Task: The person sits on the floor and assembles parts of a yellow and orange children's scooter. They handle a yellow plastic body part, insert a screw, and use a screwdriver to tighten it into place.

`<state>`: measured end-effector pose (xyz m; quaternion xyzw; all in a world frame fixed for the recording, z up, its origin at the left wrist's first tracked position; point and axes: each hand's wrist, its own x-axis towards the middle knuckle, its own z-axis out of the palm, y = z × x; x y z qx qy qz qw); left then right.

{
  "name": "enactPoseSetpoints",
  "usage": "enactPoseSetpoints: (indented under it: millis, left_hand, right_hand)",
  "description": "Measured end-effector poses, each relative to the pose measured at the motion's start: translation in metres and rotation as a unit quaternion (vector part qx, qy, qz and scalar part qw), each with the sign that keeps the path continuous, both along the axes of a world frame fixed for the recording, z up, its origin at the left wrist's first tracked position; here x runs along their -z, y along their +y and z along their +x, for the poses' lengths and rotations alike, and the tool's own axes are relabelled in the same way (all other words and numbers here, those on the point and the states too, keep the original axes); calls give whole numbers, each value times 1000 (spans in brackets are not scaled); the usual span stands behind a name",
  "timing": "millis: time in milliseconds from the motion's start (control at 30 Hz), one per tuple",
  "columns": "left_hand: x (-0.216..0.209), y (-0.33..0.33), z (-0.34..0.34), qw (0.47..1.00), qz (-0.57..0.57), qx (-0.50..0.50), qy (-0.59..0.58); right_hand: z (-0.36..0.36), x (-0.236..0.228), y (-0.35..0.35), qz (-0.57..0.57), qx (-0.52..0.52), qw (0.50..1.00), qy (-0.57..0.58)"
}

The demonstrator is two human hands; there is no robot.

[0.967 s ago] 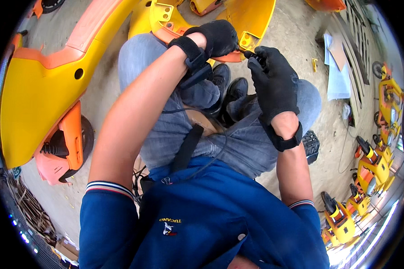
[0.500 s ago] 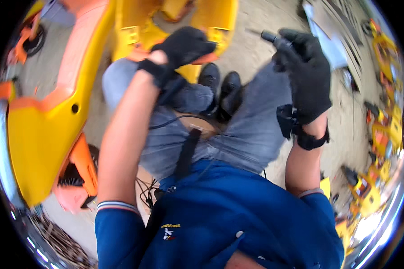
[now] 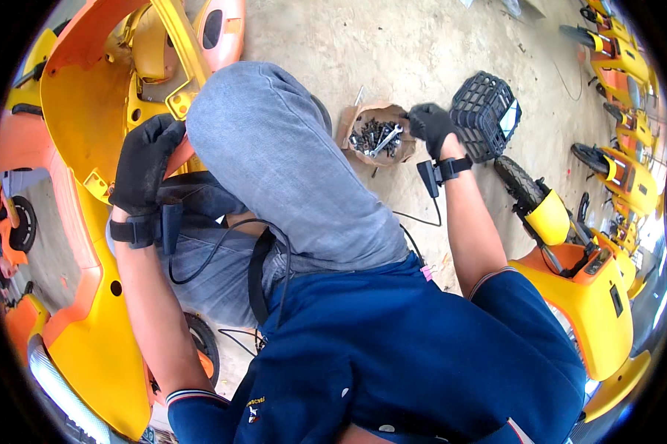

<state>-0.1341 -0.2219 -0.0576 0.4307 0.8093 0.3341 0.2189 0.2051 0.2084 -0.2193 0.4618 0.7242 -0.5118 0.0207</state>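
One open box lies between the hands.

Through my feed I look down on a hard, pale grey-tan floor, mottled and scattered with small dark specks. Along the right side I see a row of yellow-and-orange motorbikes, bent into a curve by the lens. Beyond them comes strong white light — whether from a window or a doorway, I can't tell. To my far left, the floor turns greyer around a dark-tyred wheel. Near the top edge lies something pale — too cropped for me to identify.
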Motion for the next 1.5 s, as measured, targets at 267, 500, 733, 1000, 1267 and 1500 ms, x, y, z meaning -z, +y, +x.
enactPoseSetpoints:
  millis: [267,500,733,1000,1267,1500]
  left_hand:
    - [-19,14,9,984,-78,-112,-116]
    - [-28,15,20,985,-71,-133,-77]
    - [-33,21,26,966,-61,-189,-167]
    - [-29,12,23,985,-52,-130,-104]
    - [-27,18,21,981,-58,-145,-119]
    - [-29,15,22,986,-67,-126,-81]
  right_hand:
    - [36,103,-14,14,-111,993,27]
    - [-70,50,-16,211,-112,971,0]
    - [-120,81,-15,81,-402,898,-161]
    - [-82,86,7,116,-419,893,-120]
    - [35,168,72,117,-472,849,-209]
    - [59,75,20,164,-114,926,-321]
